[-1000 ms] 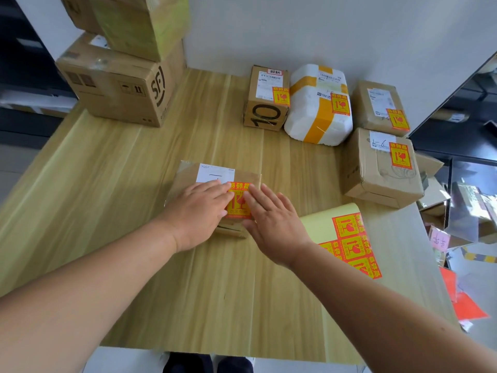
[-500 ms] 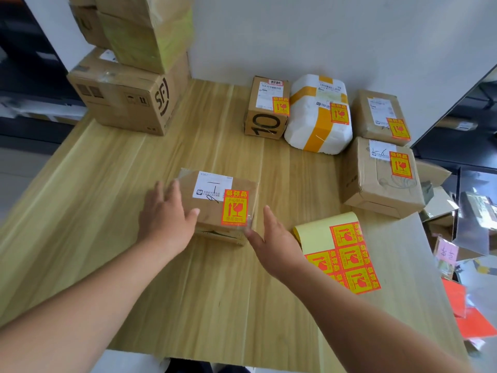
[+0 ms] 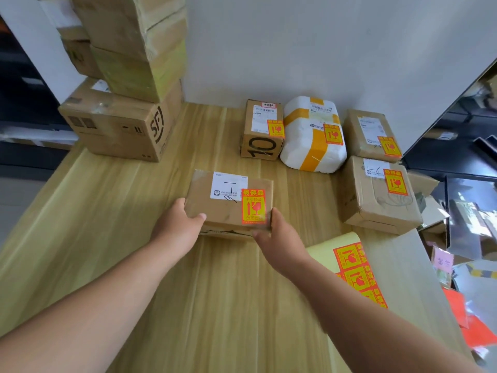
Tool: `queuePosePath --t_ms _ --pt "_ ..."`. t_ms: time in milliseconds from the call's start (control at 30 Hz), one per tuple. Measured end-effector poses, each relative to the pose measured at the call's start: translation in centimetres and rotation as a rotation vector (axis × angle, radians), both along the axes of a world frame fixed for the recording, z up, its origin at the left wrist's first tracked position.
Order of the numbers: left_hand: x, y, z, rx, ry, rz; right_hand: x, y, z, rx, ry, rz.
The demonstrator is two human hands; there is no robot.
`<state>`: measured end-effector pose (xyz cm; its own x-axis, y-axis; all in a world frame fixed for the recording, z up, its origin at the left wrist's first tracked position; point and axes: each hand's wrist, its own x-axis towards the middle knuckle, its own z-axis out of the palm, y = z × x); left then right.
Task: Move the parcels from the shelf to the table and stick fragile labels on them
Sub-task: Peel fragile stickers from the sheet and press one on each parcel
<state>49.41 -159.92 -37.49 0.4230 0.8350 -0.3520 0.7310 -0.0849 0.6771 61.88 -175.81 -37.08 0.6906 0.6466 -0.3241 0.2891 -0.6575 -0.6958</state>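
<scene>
Wood-grain table [image 3: 107, 238] set against a white wall [image 3: 322, 49]; dark shelving at both margins, blurred.

Parcel [image 3: 228, 211]: flat brown cardboard box, mid-table, directly beyond both hands. The top face carries a white address slip with handwritten marks. Beside the slip, an orange-and-yellow fragile label [image 3: 254, 207] is stuck flat, next to the right hand's fingers. The near side seam looks slightly sprung.

Left hand [image 3: 177, 227] grips the parcel's near left corner, thumb on top, fingers round the side. Right hand [image 3: 279, 238] grips the near right corner, fingers up the right side. Cannot tell whether the parcel rests on the table or is just raised.

Label sheet [image 3: 355, 267], yellow backing, lies just right of the right wrist, partly under the forearm.

Beyond the right hand are four labelled parcels [image 3: 376, 195] grouped near the wall. Far beyond the left hand is a stack of larger cartons [image 3: 121, 125].
</scene>
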Motion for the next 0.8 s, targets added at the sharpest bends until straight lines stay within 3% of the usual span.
queuePosePath --t_ms 300,533,667,733,800 --pt "4.4 8.5 0.6 -0.094 -0.236 0.074 2.2 8.1 0.9 0.045 -0.036 -0.11" --pt "8.5 15.0 -1.1 -0.132 -0.196 0.058 1.5 12.9 -1.5 0.078 0.212 -0.257" --pt "10.9 17.8 -1.4 -0.12 -0.238 0.05 1.1 14.9 -2.4 0.116 0.301 -0.213" --pt "11.6 18.3 -1.4 -0.083 -0.281 0.083 1.6 15.6 -2.2 0.059 0.234 -0.143" --pt "11.8 17.7 -1.7 -0.087 -0.31 0.061 2.6 15.7 -2.1 -0.008 -0.001 -0.133"
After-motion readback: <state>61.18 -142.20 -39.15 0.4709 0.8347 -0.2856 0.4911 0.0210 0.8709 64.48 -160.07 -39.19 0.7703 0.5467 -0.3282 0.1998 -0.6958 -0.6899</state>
